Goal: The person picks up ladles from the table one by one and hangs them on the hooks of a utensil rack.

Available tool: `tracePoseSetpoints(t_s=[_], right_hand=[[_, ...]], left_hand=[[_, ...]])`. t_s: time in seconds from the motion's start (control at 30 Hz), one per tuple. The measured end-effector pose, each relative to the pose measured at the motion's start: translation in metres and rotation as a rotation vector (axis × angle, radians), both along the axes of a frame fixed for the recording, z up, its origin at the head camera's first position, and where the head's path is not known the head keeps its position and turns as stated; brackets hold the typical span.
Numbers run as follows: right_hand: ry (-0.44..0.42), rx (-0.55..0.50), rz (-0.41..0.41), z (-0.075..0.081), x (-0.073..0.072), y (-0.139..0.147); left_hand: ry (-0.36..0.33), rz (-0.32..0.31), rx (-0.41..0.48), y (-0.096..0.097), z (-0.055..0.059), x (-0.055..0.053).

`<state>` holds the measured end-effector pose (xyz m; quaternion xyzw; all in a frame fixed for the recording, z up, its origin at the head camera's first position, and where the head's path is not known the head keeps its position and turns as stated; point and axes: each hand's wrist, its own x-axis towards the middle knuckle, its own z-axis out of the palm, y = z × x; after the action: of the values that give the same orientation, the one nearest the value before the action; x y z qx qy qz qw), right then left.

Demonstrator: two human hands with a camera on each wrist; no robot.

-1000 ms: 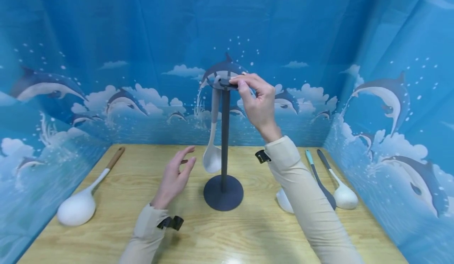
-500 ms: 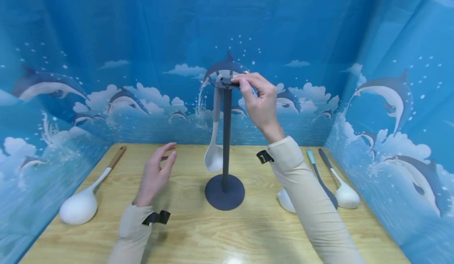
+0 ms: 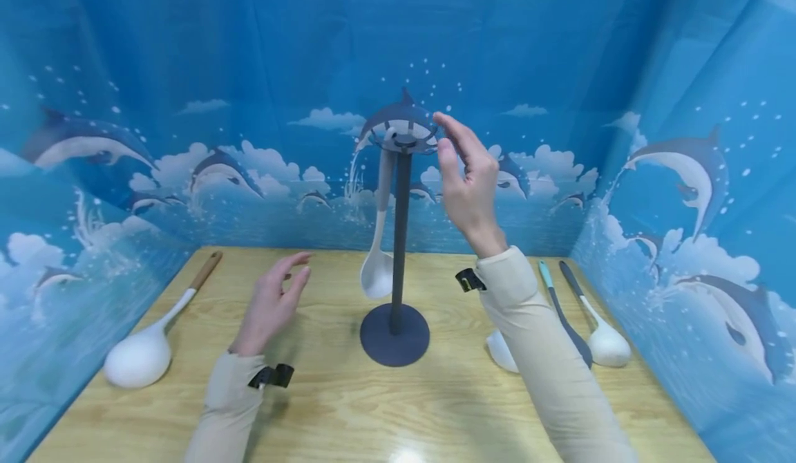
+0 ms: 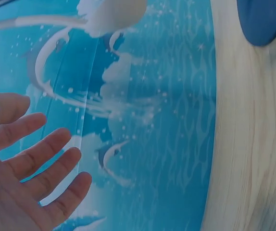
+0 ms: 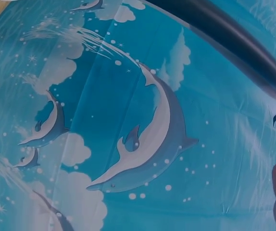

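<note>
Hooking the hanging ladle (image 3: 381,218) on the stand (image 3: 401,242) seems finished — left hand (image 3: 269,307) and right hand (image 3: 470,185) empty, fingers relaxed; next probably calls for reaching the brown-handled ladle (image 3: 152,344).

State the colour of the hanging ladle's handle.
The handle is grey; it shows best in the head view.

The stand (image 3: 401,242) is dark grey, and the hanging ladle (image 3: 376,273) grey-handled with a white bowl. Around the yellowish, wood-grained table (image 3: 336,414) come a brown-handled white ladle (image 3: 138,359), a dark-grey utensil (image 3: 562,316) ending in mint green and a grey-handled white ladle (image 3: 609,345). Grey-and-white dolphins, pale clouds and white dots pattern the blue curtain (image 3: 305,41); the sleeves (image 3: 550,366) are plain beige.
</note>
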<state>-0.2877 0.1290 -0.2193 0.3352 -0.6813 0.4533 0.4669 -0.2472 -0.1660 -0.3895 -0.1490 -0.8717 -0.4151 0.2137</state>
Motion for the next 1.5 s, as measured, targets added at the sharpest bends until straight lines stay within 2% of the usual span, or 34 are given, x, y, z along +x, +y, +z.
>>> tracePoseSetpoints(t_s=[0.17, 0.3, 0.6, 0.83, 1.17, 1.5], right_hand=[[-0.059, -0.034, -0.051, -0.008, 0.003, 0.009], [-0.11, -0.026, -0.084, -0.018, 0.005, 0.014], [-0.247, -0.007, -0.097, -0.055, 0.013, 0.024], [-0.328, -0.008, -0.098, -0.073, 0.016, 0.027], [-0.433, -0.011, -0.126, -0.111, 0.021, 0.037], [-0.613, -0.039, -0.138, -0.143, 0.023, 0.044]], left_hand=[[-0.03, 0.04, -0.012, -0.011, 0.001, -0.001], [-0.022, 0.052, -0.017, -0.018, 0.001, -0.002], [-0.001, 0.071, -0.048, -0.026, -0.001, -0.003], [0.011, 0.089, -0.111, -0.031, -0.002, -0.005], [0.045, 0.168, -0.177, -0.044, -0.005, -0.002], [-0.041, 0.17, -0.196, -0.051, -0.004, -0.003]])
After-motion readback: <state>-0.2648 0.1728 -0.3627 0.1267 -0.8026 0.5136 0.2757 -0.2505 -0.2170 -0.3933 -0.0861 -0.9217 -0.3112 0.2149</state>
